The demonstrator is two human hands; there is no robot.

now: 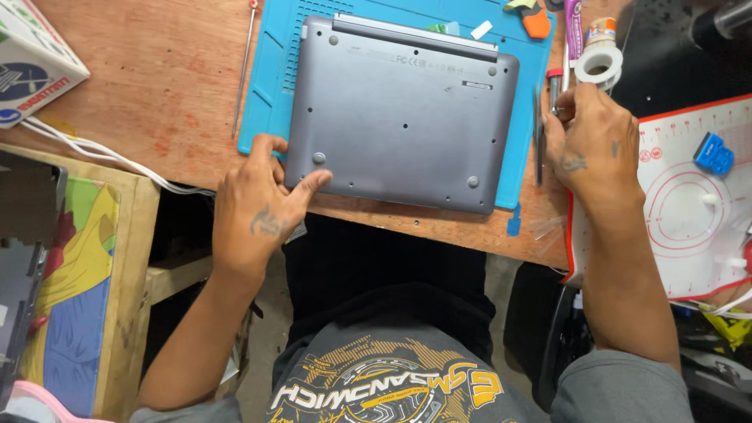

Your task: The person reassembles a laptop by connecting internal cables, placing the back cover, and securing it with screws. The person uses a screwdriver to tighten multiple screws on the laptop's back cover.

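A grey laptop [401,113] lies base-up between the two hands, on a blue work mat [270,86] over a wooden bench [157,86].

The left hand [254,207] rests on the laptop's near left corner, fingers loosely spread, thumb flat on the base beside a round rubber foot; the right hand [591,141], just off the laptop's right edge, has its fingers curled around a slim screwdriver [553,88]; dark tweezers [538,141] lie between that hand and the laptop; a roll of white tape [599,63] sits just beyond the right hand; a red-edged white mat [689,204] lies to its outer side; white cables [94,153] run well outside the left hand.
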